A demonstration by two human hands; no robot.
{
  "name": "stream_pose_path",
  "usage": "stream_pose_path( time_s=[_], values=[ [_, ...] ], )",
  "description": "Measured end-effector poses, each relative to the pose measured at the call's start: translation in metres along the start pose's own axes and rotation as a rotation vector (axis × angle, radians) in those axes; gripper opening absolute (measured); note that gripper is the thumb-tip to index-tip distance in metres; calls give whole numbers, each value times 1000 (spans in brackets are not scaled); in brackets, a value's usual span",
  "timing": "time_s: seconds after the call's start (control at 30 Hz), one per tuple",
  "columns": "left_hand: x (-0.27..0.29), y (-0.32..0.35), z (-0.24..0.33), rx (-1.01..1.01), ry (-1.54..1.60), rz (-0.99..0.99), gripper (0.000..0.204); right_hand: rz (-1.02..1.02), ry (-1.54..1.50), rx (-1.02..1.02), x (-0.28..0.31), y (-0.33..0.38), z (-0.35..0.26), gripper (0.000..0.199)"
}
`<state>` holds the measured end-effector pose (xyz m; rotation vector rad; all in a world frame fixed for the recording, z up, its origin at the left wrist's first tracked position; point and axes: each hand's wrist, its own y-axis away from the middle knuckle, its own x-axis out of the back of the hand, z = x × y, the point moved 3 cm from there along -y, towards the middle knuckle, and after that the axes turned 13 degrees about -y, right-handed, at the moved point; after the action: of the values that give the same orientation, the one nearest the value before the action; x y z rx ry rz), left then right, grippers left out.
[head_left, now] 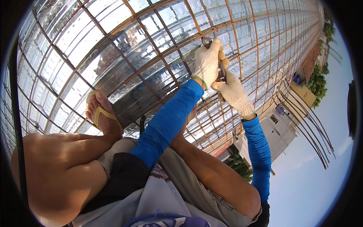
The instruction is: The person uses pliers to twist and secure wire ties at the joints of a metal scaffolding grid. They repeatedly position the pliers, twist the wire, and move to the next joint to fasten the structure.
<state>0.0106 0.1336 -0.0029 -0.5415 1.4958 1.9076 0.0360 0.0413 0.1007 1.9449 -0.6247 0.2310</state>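
Metal tool (221, 71), at the rusty mesh (162, 56); left hand (205, 62), gloved, fingers closed round its upper part; right hand (235, 93), gloved, fingers curled on its lower part; handling, probably stiff, fairly heavy; best held mid-length.

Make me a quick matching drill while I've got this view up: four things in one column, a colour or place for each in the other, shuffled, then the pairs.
Column one
1. Tool
2. Sleeves
3. Grid
4. Sandal

Column two
A. Rusty brown bars, over shiny sheets
B. Yellowish strap, on a foot
C. Dark, between the left hand and right hand
D. Blue

Pairs: 1-C, 2-D, 3-A, 4-B
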Motion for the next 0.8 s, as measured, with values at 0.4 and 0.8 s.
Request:
stream_pose_path(
  time_s=[0.4, 0.8],
  values=[
    [-15, -15, 2, 157, -28, 283, 39, 89, -129, 231, -4, -13, 40, 35],
    [-5, -1, 4, 91, -145, 162, 35, -63, -381, 45, -7, -7, 27, 52]
  ],
)
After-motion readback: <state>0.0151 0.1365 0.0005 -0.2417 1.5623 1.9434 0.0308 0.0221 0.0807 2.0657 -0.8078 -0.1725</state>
